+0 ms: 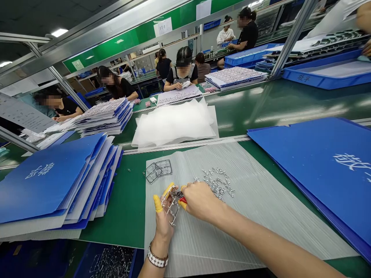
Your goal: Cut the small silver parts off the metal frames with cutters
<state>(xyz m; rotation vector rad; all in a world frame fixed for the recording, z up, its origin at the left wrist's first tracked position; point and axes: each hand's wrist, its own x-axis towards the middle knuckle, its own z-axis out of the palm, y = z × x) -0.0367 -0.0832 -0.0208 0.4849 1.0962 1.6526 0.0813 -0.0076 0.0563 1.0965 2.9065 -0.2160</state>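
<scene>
Left hand (164,227) on metal sprue (171,206), right hand (199,200) on red cutters (182,200)

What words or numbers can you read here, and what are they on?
"敬子" (second sign unsure): white, on the blue plastic tray at upper right.
White Chinese signs, cut off and unreadable: on the right blue board.
White Chinese signs, upside down and too blurred: on the left blue board.
Notices on the green wall: too small to read.
</scene>
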